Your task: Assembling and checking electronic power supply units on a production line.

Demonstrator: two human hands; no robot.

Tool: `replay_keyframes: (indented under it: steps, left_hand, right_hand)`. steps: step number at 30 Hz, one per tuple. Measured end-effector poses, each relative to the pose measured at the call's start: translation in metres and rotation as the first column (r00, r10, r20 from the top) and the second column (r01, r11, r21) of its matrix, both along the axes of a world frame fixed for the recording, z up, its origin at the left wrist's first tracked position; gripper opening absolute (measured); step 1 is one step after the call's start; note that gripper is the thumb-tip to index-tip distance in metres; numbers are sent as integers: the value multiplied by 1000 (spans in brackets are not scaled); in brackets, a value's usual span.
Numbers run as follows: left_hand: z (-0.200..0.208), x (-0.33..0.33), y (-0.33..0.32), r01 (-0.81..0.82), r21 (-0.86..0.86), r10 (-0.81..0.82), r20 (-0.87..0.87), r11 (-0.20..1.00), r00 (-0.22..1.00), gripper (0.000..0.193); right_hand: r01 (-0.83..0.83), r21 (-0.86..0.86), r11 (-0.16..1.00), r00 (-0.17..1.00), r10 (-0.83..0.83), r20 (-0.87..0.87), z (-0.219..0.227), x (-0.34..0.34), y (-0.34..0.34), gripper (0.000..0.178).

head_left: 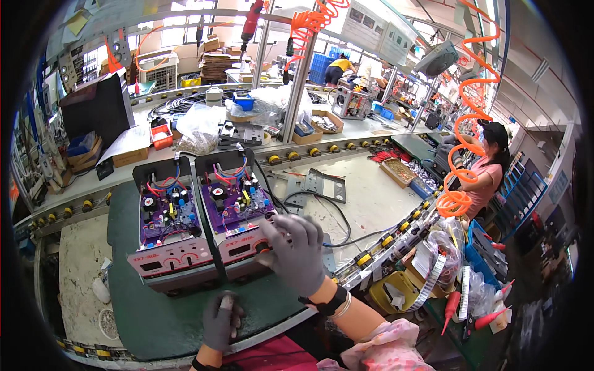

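Two open welder-like units stand side by side on a green board (pixel 145 315). The left unit (pixel 170 213) and the right unit (pixel 238 204) both show purple circuit boards, coloured wires and pale front panels. My right hand (pixel 297 253), in a grey glove, is at the right unit's front panel, thumb and fingers closed around a small dark knob (pixel 263 247). The hand covers the panel's right part. My left hand (pixel 221 321), also gloved, rests at the board's near edge below the units. Its fingers are curled, and what they may hold is hidden.
A roller conveyor (pixel 365 258) runs along the right, with grey metal plates (pixel 325 185) and a black cable behind the units. Red-handled tools (pixel 453 306) and a yellow bin (pixel 390 292) lie right. Orange coiled hoses (pixel 473 117) hang near a co-worker (pixel 489 164).
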State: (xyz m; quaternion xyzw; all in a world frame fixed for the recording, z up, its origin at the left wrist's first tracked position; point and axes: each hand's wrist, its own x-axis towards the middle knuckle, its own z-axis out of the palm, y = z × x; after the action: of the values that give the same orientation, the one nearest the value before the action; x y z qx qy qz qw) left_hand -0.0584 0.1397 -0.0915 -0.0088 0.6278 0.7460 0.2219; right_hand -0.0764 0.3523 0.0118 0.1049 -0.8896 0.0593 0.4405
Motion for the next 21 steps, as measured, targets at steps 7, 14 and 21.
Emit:
replay_keyframes:
  steps: [7,14,21]
  left_hand:
    - [-25,-9,8,12,210,37,-229,978,973,57]
    - [-39,-10,-3,-75,72,89,-211,995,973,62]
    - [25,4,-15,88,-56,-94,-115,995,989,55]
  right_hand:
    - [-449,-169,877,772,476,421,-86,33,-65,55]
    - [-392,-331,858,682,513,521,-91,36,-72,53]
    - [-309,-519,797,796,515,318,-72,39,-66,32]
